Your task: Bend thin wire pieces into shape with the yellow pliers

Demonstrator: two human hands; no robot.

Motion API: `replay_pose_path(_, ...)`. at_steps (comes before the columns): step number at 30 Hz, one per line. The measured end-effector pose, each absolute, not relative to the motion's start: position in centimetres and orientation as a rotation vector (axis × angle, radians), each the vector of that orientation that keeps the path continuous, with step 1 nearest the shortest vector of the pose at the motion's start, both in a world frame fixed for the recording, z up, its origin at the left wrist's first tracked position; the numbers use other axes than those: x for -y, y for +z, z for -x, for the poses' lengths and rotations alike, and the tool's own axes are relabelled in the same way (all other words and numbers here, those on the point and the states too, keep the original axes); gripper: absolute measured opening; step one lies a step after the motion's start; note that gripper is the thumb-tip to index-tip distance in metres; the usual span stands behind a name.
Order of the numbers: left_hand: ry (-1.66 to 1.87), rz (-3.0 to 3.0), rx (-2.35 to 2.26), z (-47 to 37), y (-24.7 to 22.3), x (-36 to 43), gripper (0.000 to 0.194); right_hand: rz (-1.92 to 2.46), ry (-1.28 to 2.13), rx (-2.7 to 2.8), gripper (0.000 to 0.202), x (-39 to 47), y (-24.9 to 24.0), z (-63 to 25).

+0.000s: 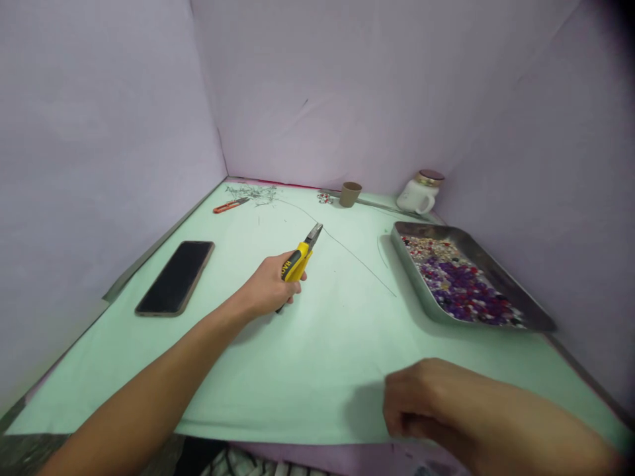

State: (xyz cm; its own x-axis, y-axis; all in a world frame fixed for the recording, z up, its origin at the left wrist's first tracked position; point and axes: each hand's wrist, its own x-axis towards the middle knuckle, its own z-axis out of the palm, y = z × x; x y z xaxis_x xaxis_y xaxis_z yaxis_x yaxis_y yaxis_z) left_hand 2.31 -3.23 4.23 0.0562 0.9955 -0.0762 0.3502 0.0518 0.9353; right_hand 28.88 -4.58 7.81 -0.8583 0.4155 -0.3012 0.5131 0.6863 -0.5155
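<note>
Near the table's point(307, 390) middle, the left hand point(270, 285) has its fingers closed round the pliers point(297, 262), tips pointing away, at the wire point(359, 260). Wire runs loose from the back to just short of the tray point(429, 301); whether the plier tips bite it, can't tell. Right hand point(421, 400) is low at the front edge, fingers curled (blurry); can't tell if they pinch anything.

Progress: clippings point(254, 192) lie piled at the back left, so some cutting looks done. No beads seen on the long wire, so any threading there looks undone. Beads point(459, 284) sit loose in the tray, purple nearest; a small cluster point(325, 198) lies beside the cup point(350, 195), finished or not, too small to tell. Snips point(230, 205) are by the clippings, phone point(175, 277) at left, mug point(419, 195) behind the tray.
</note>
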Motion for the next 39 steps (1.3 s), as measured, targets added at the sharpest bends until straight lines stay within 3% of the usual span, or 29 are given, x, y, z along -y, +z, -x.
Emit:
replay_pose_path(2,0.905,-1.451,-1.431,-2.5,4.5,3.4,0.015,-0.784,-1.204,-2.613,0.026,3.8,9.7,-31.4)
replay_pose_path(7,0.846,-1.447,-1.399,-2.8,5.1,3.6,0.016,-1.091,-1.736,-2.625,0.015,-1.8,10.4,-32.5)
replay_pose_path(11,0.777,-1.46,-1.345,-2.7,5.6,3.8,0.016,-1.651,-1.949,-2.886,0.019,-6.6,7.7,-28.3)
replay_pose_path(15,0.736,-1.485,-1.305,-2.9,5.7,3.8,0.016,-1.459,-2.04,-2.749,0.033,-7.7,4.9,-23.9)
replay_pose_path(18,0.748,-1.482,-1.315,-3.1,5.5,3.9,0.016,-1.44,-1.986,-2.824,0.029,-6.5,3.7,-22.4)
replay_pose_path(24,0.741,-1.46,-1.291,-4.2,5.3,4.2,0.018,-1.717,-1.255,-3.396,0.009,-4.0,3.2,-21.8)
replay_pose_path(26,0.736,-1.456,-1.26,-4.5,5.2,4.2,0.017,-1.744,-1.218,-3.445,0.008,-3.8,3.3,-21.7)
replay_pose_path(32,0.727,-1.413,-1.101,-4.3,4.4,4.2,0.025,-1.849,-2.281,-2.652,0.009,-4.1,4.1,-21.6)
replay_pose_path(39,0.696,-1.422,-1.165,-4.5,4.8,4.3,0.028,-1.765,-2.601,-2.42,0.015,-4.3,4.2,-21.7)
